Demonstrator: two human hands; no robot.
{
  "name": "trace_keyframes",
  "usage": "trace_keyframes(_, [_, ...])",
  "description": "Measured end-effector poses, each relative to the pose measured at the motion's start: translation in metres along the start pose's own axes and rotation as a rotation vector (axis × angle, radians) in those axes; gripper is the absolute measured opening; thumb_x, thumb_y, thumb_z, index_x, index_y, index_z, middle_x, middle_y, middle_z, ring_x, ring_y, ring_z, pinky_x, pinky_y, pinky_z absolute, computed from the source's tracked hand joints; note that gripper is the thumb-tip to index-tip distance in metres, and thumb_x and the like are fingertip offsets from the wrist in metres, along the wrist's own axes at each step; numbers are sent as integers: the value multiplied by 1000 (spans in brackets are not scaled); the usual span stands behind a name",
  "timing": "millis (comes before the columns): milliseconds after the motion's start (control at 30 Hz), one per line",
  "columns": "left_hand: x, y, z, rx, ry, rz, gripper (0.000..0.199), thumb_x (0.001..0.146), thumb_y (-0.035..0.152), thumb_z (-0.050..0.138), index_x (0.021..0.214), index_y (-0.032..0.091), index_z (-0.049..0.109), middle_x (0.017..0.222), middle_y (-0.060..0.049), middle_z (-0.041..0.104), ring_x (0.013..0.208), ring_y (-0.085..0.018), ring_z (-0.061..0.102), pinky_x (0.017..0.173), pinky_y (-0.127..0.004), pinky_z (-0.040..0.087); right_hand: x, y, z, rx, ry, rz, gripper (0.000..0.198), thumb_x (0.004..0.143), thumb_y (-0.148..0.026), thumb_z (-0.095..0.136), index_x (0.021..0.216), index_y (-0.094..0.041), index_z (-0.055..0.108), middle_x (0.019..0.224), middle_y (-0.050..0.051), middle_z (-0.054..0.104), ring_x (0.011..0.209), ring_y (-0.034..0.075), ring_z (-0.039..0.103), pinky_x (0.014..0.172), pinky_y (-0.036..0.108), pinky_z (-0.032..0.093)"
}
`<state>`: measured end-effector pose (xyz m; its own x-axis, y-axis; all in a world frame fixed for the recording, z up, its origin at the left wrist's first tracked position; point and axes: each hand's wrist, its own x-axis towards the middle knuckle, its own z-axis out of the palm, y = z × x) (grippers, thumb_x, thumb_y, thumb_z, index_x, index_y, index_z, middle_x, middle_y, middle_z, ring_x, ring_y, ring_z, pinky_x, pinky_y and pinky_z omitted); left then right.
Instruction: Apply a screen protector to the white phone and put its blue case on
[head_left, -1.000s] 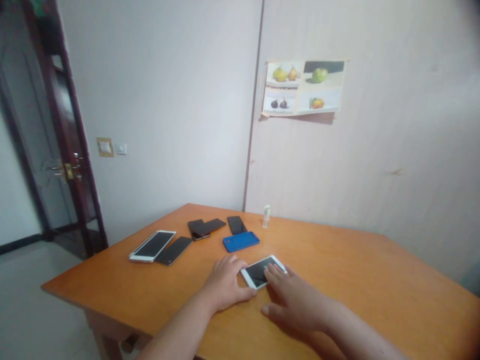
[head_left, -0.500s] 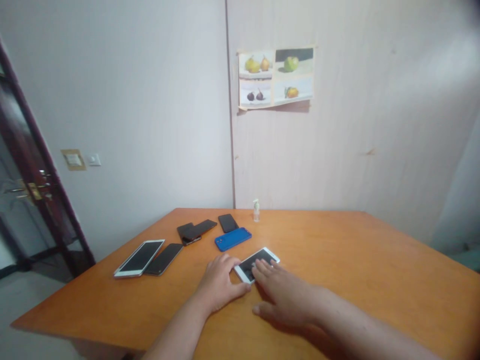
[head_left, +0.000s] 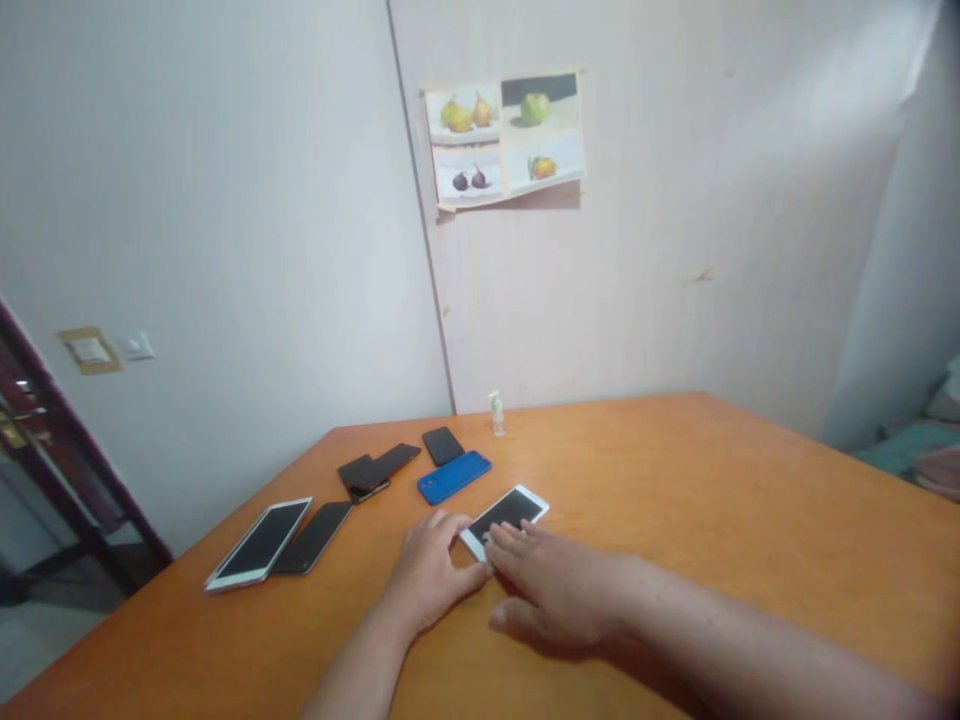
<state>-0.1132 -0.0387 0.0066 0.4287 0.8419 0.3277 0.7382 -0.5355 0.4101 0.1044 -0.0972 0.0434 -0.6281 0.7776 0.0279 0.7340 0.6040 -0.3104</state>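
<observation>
A white smartphone (head_left: 504, 512) with a dark screen lies face up on the table, slanting away to the right. My left hand (head_left: 431, 572) holds its near left end, thumb on one side and fingers on the other. Flat fingers of my right hand (head_left: 551, 585) rest on the lower part of the screen, thumb spread away; they cover part of it. Just beyond the phone is a blue phone case (head_left: 454, 478), whose inside is not visible.
A black phone (head_left: 442, 446) touches the blue case. Two dark phones (head_left: 386, 467) overlap farther left. At the left lie a large white device (head_left: 262, 545) and another dark phone (head_left: 315, 538). A small pump bottle (head_left: 497, 414) stands near the back edge of the wooden table (head_left: 675, 480).
The view has turned to the right and tilted. My right fingers have slid slightly toward the phone's near left end. My left hand keeps its hold.
</observation>
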Motion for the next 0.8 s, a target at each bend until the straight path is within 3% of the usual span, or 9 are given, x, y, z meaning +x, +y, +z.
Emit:
trace_keyframes(200, [1,2,-1,22,-10,1,44,73,47,74,111,26,65,109,-5,63,106,-27,58,91,-37,43,8,17,-7,-105,90,332,76,90,-54,47,142,1,46,152,29,37,142,41,33,116,53,24])
trace_keyframes(267, [1,1,-1,20,-6,11,44,74,48,74,111,26,65,108,-5,63,104,-27,59,90,-37,43,6,12,-5,-109,71,291,79,89,-55,48,144,1,43,153,29,35,143,40,31,117,51,23])
trace_keyframes(433, [1,-2,0,8,-10,18,43,76,51,72,111,26,65,107,-5,63,103,-26,59,88,-36,44,-2,-4,1,-4,-18,-11,85,90,-63,43,153,-7,32,158,20,30,146,33,28,119,42,24])
trace_keyframes(500, [1,-2,0,7,-11,17,44,75,51,73,111,26,64,108,-5,63,104,-27,59,89,-37,44,-1,2,-3,-24,2,38,82,89,-62,45,150,-7,38,156,21,34,144,35,31,118,44,26])
trace_keyframes(667, [2,-3,2,4,10,29,46,73,50,74,112,26,65,107,-5,63,102,-26,59,88,-36,44,8,19,-13,-166,97,362,71,91,-54,46,138,-2,51,144,28,47,135,40,44,112,50,32])
trace_keyframes(733, [2,-4,2,3,16,30,45,73,49,75,111,26,65,106,-5,63,101,-26,59,87,-36,44,7,13,-10,-162,80,308,73,90,-54,47,139,-1,49,147,28,45,138,40,40,114,50,30])
trace_keyframes(800, [2,-4,3,0,18,35,44,74,50,74,110,26,66,105,-5,63,101,-26,60,86,-36,44,4,2,-5,-98,57,143,76,91,-56,46,145,-2,43,152,26,39,142,38,34,116,49,28])
